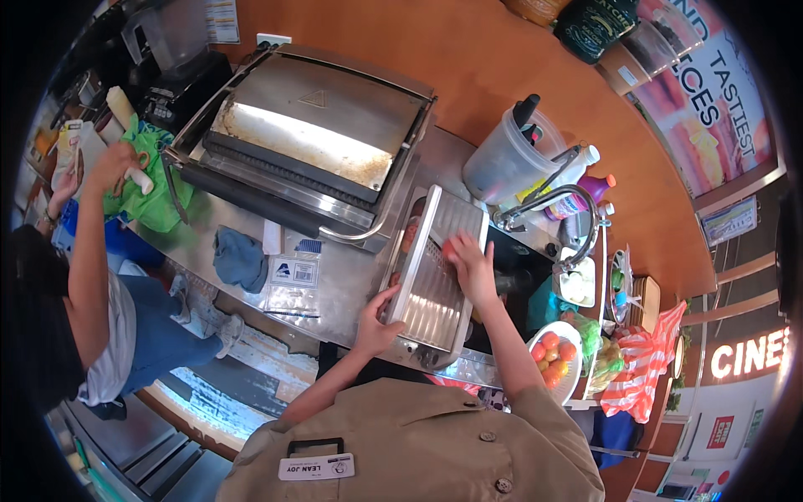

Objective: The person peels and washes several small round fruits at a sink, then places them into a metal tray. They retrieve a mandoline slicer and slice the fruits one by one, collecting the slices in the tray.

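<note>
A metal slicer board (433, 311) with a ridged face lies tilted over a steel pan (390, 269) on the counter. My left hand (381, 325) grips its near left edge, fingers curled around the rim. On the slicer's upper part, my right hand (473, 272) presses down over a red piece (449, 249) that looks like a tomato, mostly hidden by the fingers. Reddish pieces (409, 234) show in the pan beneath the board's left edge.
A large contact grill (309, 125) stands left, with a blue cloth (240, 258) before it. On the right are a sink tap (535, 205), a clear bucket (502, 159) and a white bowl of tomatoes (544, 393). Another person (100, 276) handles a green bag (159, 188) far left.
</note>
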A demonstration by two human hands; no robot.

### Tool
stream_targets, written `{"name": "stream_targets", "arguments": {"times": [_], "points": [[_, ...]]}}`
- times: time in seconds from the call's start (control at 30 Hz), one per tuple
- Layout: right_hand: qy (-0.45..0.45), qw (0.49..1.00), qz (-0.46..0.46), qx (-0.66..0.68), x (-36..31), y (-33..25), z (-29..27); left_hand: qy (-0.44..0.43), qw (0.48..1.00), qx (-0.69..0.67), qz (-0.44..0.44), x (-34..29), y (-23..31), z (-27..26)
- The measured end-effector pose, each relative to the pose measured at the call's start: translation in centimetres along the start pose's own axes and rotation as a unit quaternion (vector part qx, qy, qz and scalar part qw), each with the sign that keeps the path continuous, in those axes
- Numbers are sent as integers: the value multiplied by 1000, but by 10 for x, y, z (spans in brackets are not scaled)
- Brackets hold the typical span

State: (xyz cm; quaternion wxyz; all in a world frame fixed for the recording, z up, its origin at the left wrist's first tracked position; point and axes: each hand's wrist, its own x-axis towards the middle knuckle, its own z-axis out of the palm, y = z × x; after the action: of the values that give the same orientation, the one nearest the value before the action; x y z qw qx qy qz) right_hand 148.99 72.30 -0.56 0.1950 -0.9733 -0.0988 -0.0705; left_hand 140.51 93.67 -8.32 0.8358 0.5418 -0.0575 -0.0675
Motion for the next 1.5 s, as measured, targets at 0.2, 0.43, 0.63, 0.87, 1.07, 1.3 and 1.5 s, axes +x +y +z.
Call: {"name": "stream_targets", "arguments": {"times": [0.2, 0.43, 0.63, 0.87, 1.07, 1.3, 1.5], "points": [[-8, 999, -10, -40, -15, -6, 1, 10, 1000, 20, 3, 6, 4, 0], [14, 999, 3, -49, -14, -10, -2, 5, 1000, 16, 13, 5, 1, -1], [-7, 998, 50, 43, 56, 2, 4, 2, 1000, 5, 7, 5, 4, 0], [23, 996, -38, 76, -10, -12, -23, -2, 1000, 7, -12, 5, 10, 0], [90, 996, -11, 6, -47, -12, -20, -7, 1000, 7, -12, 5, 9, -2], [92, 988, 125, 7, 38, -17, 6, -5, 1000, 8, -1, 5, 7, -2], [58, 988, 34, 142, 76, -3, -6, -1, 1000, 15, -5, 4, 11, -2]]}}
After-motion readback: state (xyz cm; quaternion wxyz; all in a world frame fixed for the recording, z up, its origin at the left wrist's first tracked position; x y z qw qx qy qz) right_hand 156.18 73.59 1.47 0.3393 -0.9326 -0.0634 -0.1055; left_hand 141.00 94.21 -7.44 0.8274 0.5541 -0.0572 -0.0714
